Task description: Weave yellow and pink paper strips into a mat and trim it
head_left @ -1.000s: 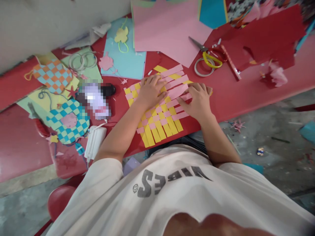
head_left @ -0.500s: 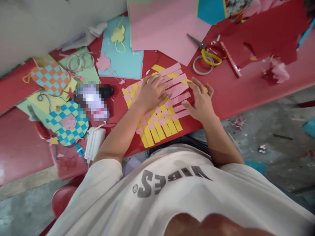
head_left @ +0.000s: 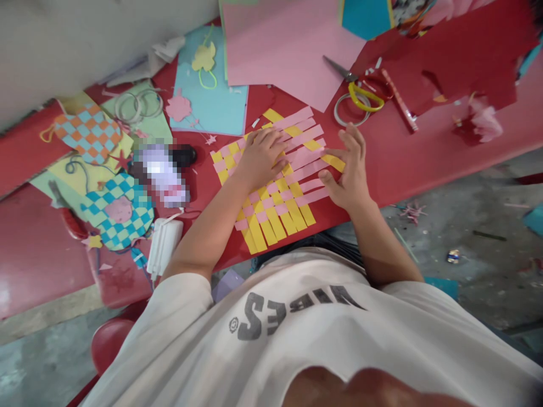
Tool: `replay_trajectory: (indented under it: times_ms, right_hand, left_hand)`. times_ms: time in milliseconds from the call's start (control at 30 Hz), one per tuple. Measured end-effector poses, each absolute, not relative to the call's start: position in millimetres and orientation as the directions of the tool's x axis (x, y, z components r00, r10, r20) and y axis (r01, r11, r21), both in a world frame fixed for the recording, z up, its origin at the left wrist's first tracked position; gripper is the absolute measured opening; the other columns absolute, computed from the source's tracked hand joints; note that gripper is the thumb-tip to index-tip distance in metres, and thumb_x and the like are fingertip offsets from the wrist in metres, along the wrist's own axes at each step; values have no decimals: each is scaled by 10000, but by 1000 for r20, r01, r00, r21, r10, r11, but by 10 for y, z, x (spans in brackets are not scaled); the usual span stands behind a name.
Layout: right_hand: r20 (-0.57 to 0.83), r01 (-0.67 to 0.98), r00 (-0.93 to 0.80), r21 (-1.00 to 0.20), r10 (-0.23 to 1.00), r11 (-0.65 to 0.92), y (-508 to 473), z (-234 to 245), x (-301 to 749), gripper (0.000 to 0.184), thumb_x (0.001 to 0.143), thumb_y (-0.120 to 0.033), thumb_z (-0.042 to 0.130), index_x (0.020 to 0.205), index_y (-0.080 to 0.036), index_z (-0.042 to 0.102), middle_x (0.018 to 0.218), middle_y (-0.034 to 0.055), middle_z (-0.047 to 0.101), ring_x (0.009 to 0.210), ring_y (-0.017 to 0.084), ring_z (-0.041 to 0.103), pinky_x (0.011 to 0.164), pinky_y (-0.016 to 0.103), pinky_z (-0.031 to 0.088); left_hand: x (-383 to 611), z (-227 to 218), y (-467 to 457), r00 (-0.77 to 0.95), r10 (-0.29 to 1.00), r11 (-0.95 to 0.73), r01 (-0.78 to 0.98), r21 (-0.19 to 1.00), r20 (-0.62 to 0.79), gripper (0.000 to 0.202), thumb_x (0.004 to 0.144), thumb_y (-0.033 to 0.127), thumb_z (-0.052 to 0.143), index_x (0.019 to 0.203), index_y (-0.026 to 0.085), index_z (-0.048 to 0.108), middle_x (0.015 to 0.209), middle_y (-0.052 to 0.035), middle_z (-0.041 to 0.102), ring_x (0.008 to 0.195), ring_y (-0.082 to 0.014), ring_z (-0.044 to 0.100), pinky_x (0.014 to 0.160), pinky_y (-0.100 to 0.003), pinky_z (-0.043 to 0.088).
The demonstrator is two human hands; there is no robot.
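Observation:
A woven mat [head_left: 278,209] of pink and yellow paper strips lies on the red table, its pink ends fanning out to the right. My left hand [head_left: 263,158] rests flat on the weave with fingers spread, covering part of it. One yellow paper strip [head_left: 313,145] runs slantwise over and under the loose pink strips. Beside its lower right end is my right hand [head_left: 350,169], thumb and fingers apart. The index fingertip is close to the strip; I cannot tell whether it touches. Nothing shows gripped in either hand.
Scissors with yellow handles [head_left: 365,97] lie by a tape roll [head_left: 351,111] and a pink sheet [head_left: 292,45] beyond the mat. To the left are a blurred-out phone [head_left: 163,175], a white power bank [head_left: 165,243] and a blue-green checkered paper piece [head_left: 121,212].
My right hand has lifted slightly and drawn back from the strips, its fingers turning upward. More of the yellow strip's end now shows. My left hand has stayed in place.

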State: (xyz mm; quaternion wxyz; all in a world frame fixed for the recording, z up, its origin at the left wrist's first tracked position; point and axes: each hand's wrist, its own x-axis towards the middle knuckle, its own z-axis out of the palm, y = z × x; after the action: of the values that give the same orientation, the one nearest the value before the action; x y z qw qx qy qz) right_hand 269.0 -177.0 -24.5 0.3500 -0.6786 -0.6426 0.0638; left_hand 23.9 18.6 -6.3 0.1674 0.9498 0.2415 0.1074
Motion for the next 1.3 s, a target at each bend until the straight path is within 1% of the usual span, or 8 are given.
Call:
replay_trajectory:
  times_ms: [133,233,367,533,733,967,1100,1300]
  right_hand:
    - [408,849,275,-528,870,-21,-1823,-209,2700,599,1145,-672,646,1607,-293,601,1645,218,598,1556,487,598,1233,753,485]
    - [343,868,326,-478,881,-135,-1900,-158,2711,318,1144,-493,647,1346,-259,722,1414,198,717,1383,453,694,1207,731,479]
    - [296,857,403,-454,866,-243,-2006,-113,2748,204,1118,-364,596,1230,-267,735,1290,169,768,1283,423,730,1154,683,519]
    - [253,879,370,-408,894,-248,-2129,-83,2749,200,1106,-403,607,1153,-272,750,1241,155,762,1251,417,727,1124,666,545]
    - [241,868,452,-341,859,-361,-2218,-76,2732,259,1099,-421,632,1257,-263,763,1429,198,745,1352,455,676,1124,686,536]
    - [221,864,396,-420,891,-280,-2253,-64,2668,210,1101,-399,638,1148,-265,792,1405,161,796,1354,446,685,1152,703,504]
    - [250,847,339,-500,907,-178,-2292,-67,2673,125,1007,-302,687,1076,-273,787,1329,111,837,1283,421,713,1170,722,479]
    - [246,820,323,-555,914,-140,-2337,-70,2710,336,779,-163,707,1086,-284,772,1305,85,848,1254,412,740,1182,726,487]
  left_hand:
    - [235,-62,199,866,482,-834,406,374,134,508,1179,467,552,1619,277,722,1776,-124,629,1743,-414,481,1495,-696,308]
    - [244,7,181,876,463,-846,390,362,138,520,1201,543,519,1596,283,735,1773,-127,626,1760,-418,456,1503,-705,280]
    - [275,162,82,903,413,-867,350,355,117,542,1193,639,541,1539,290,770,1777,-124,609,1749,-429,464,1507,-698,258]
    - [302,205,-38,949,303,-885,249,394,82,446,1177,593,594,1413,296,828,1782,-103,611,1723,-413,489,1480,-680,305]
    - [307,97,-33,964,258,-884,211,418,58,435,1150,597,625,1361,282,837,1826,-107,569,1738,-418,455,1465,-690,313]
    - [311,45,-18,962,272,-878,237,416,25,499,1149,628,603,1417,271,825,1848,-134,545,1767,-421,425,1473,-683,305]
    - [311,56,-26,958,285,-872,253,420,14,496,1136,631,631,1443,291,821,1841,-122,561,1776,-417,420,1476,-682,316]
    - [305,66,-27,954,299,-863,262,432,20,520,1142,656,628,1453,285,815,1858,-135,539,1801,-414,393,1489,-686,301]
